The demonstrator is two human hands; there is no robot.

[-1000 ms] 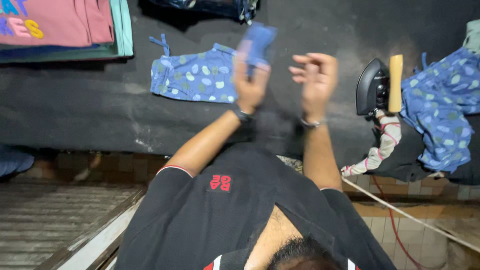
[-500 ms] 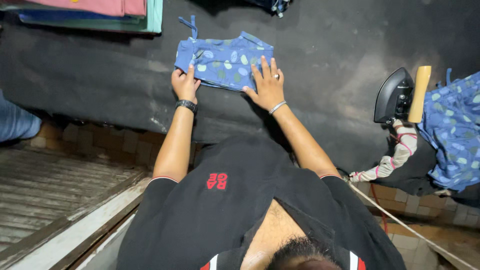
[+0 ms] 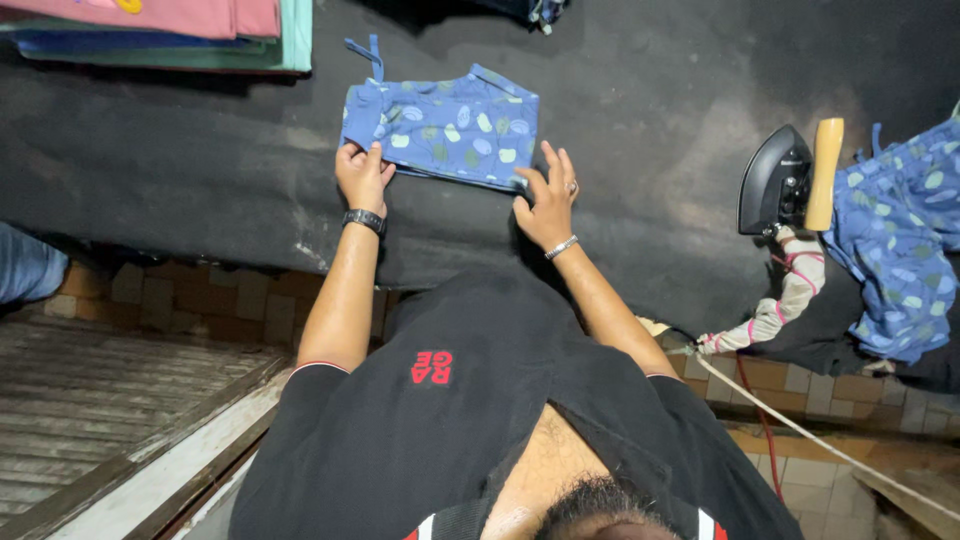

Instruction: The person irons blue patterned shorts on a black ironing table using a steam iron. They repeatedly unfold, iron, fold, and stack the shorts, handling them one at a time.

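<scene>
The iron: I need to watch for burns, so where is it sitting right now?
In the head view the iron stands on the dark table off to the person's right, clear of the right hand, beside a heap of blue patterned cloth.
</scene>
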